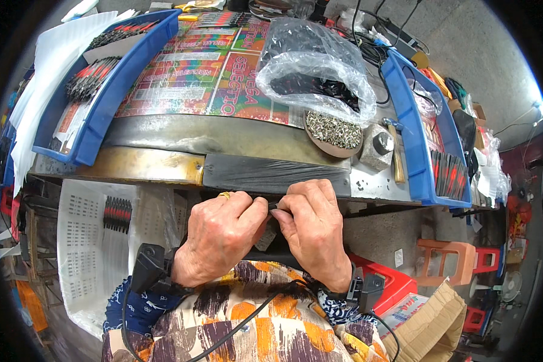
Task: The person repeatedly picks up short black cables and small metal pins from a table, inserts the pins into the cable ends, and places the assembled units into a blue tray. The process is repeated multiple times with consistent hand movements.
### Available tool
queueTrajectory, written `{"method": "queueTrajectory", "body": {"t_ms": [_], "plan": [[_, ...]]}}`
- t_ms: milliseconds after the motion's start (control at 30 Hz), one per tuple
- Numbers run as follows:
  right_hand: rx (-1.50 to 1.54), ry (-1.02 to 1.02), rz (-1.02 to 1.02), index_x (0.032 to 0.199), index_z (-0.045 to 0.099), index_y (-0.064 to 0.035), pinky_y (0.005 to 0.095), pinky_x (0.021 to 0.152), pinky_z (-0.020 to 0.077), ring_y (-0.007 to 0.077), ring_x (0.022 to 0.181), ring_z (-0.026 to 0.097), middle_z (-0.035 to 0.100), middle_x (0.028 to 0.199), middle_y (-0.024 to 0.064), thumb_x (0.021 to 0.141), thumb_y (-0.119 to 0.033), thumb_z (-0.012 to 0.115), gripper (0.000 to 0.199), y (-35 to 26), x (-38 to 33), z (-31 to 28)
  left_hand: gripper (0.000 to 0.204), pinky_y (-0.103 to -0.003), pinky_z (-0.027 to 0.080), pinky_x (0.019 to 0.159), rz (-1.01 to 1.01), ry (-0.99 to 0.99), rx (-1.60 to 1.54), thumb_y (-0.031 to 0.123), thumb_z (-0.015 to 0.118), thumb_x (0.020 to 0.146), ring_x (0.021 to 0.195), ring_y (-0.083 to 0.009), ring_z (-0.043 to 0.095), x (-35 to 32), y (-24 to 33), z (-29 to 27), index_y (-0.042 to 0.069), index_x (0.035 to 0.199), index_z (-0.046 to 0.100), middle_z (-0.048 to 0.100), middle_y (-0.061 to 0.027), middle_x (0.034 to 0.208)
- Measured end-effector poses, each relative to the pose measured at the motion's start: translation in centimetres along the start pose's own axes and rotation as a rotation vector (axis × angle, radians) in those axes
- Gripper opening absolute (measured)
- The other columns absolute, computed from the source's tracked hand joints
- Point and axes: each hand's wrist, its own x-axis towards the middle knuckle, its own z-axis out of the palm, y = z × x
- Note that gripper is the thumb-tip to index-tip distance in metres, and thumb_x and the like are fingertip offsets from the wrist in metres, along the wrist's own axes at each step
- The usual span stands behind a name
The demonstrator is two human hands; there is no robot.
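I stand near the worktable, and its surface (181, 134) is the largest thing before me, with worn metal showing toward the front. Across its back part lies a colourful printed sheet (223, 78). Below the edge, on the person's left, stands a white plastic basket (93, 265), with a row of black and red pieces (117, 214) inside.

Two long blue trays lie on the surface: the left tray (111, 99) and the right tray (407, 120), both carrying black and red pieces. Between them, nearer to the right one, a clear plastic bag (311, 54) lies with its mouth toward the person, dark pieces inside. A black pad (271, 172) covers the front edge.

Just before this pad are the left hand (226, 232) and the right hand (314, 226), near together. Beyond the pad sits a round dish (329, 148) full of tiny metal parts (335, 130), and beside it a metal block (377, 151).

The smallest is a dark piece (274, 206) between the two hands. The right grip is closed on it, thumb against finger; the left fingers are curled, but I cannot tell whether that grip holds it.
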Motion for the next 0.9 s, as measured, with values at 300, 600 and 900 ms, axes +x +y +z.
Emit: {"method": "queueTrajectory", "body": {"t_ms": [300,600,900], "plan": [[0.394,0.072,0.322,0.096,0.064,-0.0001,0.0246,0.063,0.0454,0.0121,0.077,0.058,0.06,0.092,0.0062,0.081,-0.002,0.074,0.019,0.1,-0.4,0.4,0.025,-0.035,0.049,0.054,-0.003,0.074,-0.029,0.004,0.075,0.069,0.061,-0.0249,0.061,0.0,0.1,-0.2,0.003,0.092,0.066,0.06,-0.0077,0.073],[0.843,-0.009,0.501,0.106,0.067,0.0033,0.0198,0.063,0.0523,0.0065,0.076,0.062,0.063,0.093,0.0031,0.092,0.0,0.066,0.015,0.7,-1.6,1.6,0.023,-0.035,0.049,0.053,0.007,0.09,-0.049,0.007,0.073,0.071,0.06,-0.0238,0.06,-0.1,0.0,-0.1,0.003,0.093,0.065,0.057,-0.0063,0.073],[1.061,-0.01,0.595,0.11,0.063,0.0026,0.0188,0.056,0.0475,0.005,0.066,0.06,0.066,0.083,0.004,0.095,-0.008,0.065,0.018,0.7,-1.9,1.9,0.028,-0.036,0.05,0.054,-0.023,0.059,-0.131,0.005,0.075,0.068,0.063,-0.0249,0.061,0.0,-0.3,-0.3,0.004,0.095,0.065,0.057,-0.0071,0.074]]}}
